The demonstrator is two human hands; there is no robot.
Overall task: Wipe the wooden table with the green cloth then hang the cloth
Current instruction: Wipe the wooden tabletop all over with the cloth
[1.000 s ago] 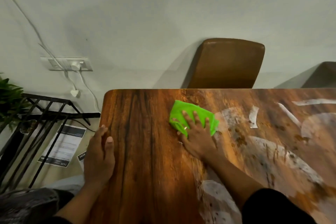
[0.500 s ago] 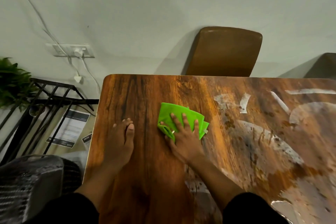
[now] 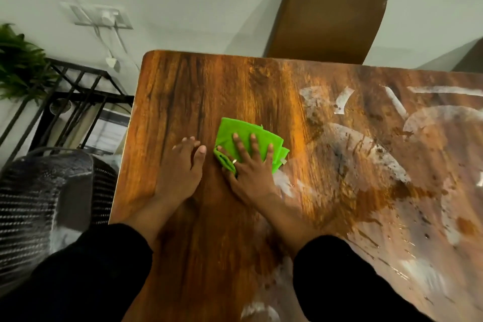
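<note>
A folded bright green cloth lies on the wooden table, left of its middle. My right hand presses flat on the cloth, fingers spread over it, a ring on one finger. My left hand rests flat on the bare wood just left of the cloth, thumb almost touching it. The right half of the table carries white smears and dark blotches.
A brown chair back stands at the table's far edge against the wall. Left of the table are a black metal rack, a green plant, a wall socket with cables and a dark mesh chair.
My right hand has drawn the cloth leftward and toward me across the table. My left hand has moved from the table's left edge onto the top, close beside the cloth.
</note>
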